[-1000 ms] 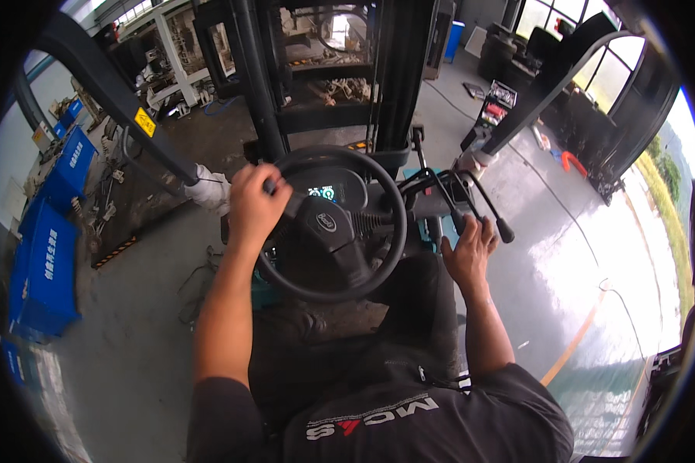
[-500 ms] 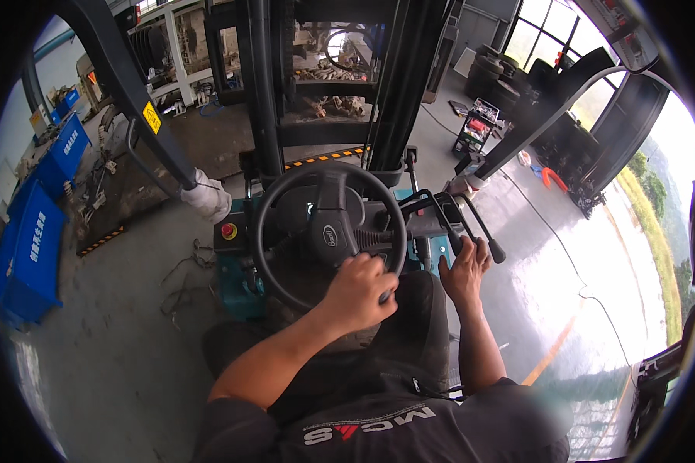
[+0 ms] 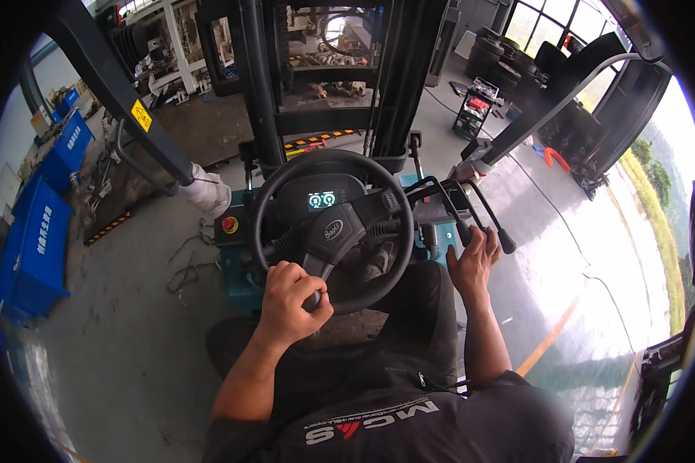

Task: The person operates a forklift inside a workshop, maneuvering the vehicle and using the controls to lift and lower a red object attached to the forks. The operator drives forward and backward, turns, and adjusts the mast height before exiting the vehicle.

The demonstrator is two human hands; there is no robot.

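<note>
In front of me is a black steering wheel (image 3: 401, 255) with a hub and wide spokes. My left hand (image 3: 287, 301) is wrapped round the spinner knob (image 3: 312, 301) at the wheel's lower left. On the right, several black control levers (image 3: 483, 204) bend toward me. My right hand (image 3: 475, 262) has its thumb and curled fingers about the end of one lever, beside the round tip of the outermost lever (image 3: 506, 241). Behind the wheel, a lit dashboard display (image 3: 327, 201) shows two dials.
A forklift mast (image 3: 328, 119) rises ahead, with metal scrap beyond it. The red emergency button (image 3: 229, 224) sits left of the wheel. Blue bins (image 3: 35, 247) stand along the left. Stacked tyres (image 3: 494, 62) and a tool cart (image 3: 475, 112) are at the far right. A cable (image 3: 552, 204) crosses the floor.
My left hand has carried the knob from the wheel's lower right to its lower left, turning the wheel clockwise. The dashboard display has come into sight. My right hand stays at the levers.
</note>
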